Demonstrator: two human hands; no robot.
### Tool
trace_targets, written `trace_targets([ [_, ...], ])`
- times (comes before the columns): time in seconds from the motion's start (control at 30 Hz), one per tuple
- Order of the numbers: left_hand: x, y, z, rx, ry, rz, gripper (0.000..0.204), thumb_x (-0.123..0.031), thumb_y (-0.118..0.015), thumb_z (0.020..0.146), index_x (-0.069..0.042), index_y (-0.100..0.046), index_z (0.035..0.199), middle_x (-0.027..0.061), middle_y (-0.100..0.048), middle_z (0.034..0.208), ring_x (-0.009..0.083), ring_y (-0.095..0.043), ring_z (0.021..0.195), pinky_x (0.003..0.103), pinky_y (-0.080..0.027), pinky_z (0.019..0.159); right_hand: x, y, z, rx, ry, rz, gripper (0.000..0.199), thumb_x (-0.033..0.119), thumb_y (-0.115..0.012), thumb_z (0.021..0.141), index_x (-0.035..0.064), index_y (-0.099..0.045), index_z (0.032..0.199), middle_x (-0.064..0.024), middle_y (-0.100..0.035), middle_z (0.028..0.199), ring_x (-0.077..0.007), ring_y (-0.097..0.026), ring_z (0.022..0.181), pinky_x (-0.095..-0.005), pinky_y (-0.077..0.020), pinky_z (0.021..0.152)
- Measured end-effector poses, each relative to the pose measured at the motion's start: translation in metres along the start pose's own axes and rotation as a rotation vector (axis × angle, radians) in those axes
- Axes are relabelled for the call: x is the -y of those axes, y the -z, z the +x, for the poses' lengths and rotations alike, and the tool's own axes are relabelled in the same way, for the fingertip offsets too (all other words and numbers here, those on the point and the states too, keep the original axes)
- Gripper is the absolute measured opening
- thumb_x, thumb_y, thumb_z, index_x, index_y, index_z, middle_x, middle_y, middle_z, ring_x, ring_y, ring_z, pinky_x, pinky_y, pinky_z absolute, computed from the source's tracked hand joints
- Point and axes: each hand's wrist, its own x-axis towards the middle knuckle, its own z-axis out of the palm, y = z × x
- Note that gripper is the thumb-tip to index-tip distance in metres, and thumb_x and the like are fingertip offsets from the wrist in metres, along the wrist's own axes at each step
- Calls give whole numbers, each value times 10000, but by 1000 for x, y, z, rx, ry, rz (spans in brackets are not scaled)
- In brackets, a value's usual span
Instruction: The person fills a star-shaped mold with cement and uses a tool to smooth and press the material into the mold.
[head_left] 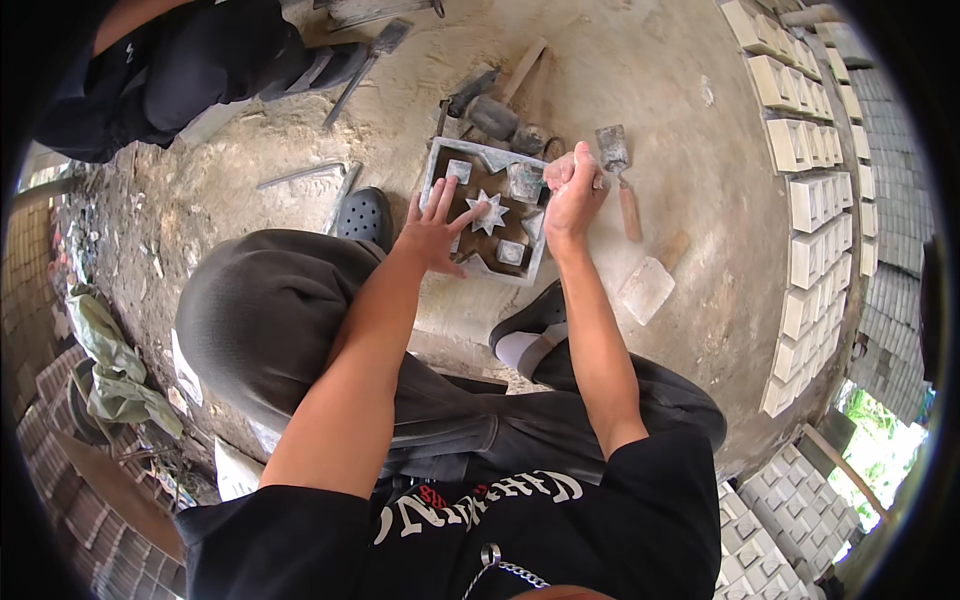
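A square grey mold frame [533, 258] lies on the floor in front of me. Inside it are a star-shaped piece [487, 213] and small square blocks, one of them a pale block [510, 252] near the lower right. My left hand [436, 236] is open, fingers spread over the frame's left side, with fingertips by the star and the upper square block. My right hand [574, 192] is closed at the frame's right edge. From it a tool with a squarish grey head [525, 183] reaches over the upper right of the mold; its handle is hidden in my fist.
Right of the mold lie a trowel [628, 205] and a pale slab [647, 290]. Beyond it are a dark mallet [493, 117] and a shovel [370, 70]. Rows of cast cream blocks [815, 230] line the right. Another person's dark-clothed leg [215, 80] is at the upper left.
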Motion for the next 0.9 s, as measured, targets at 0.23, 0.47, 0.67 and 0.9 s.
trace_targets([
  [0.23, 0, 2, 5, 13, -11, -11, 1226, -632, -769, 536, -396, -10, 1469, 242, 167, 1506, 388, 86, 1414, 607, -127, 1076, -55, 1, 7, 114, 13, -432, 451, 312, -517, 910, 44, -453, 553, 27, -452, 535, -72, -407, 517, -272, -311, 483],
  [0.47, 0, 4, 6, 23, -13, -6, 1220, -637, -760, 552, -396, 10, 1468, 241, 164, 1507, 388, 81, 1415, 599, -119, 1081, -49, 5, -4, 38, 103, -371, 426, 275, -519, 903, 38, -456, 555, 34, -439, 531, -65, -397, 512, -278, -299, 472],
  [0.67, -1, -1, -2, 47, -7, -10, 1228, -633, -767, 547, -396, 10, 1468, 240, 173, 1505, 387, 91, 1414, 599, -117, 1080, -20, -25, -1, -20, -68, -465, 441, 266, -515, 910, 28, -450, 544, 31, -446, 535, -64, -414, 539, -298, -313, 487],
  [0.9, 1, -2, 1, 30, 0, -24, 1227, -632, -774, 534, -391, -18, 1470, 226, 171, 1511, 374, 88, 1417, 600, -117, 1081, -54, -9, -2, 31, -48, -493, 440, 259, -494, 900, 14, -442, 538, 7, -437, 493, -75, -421, 509, -300, -323, 475],
])
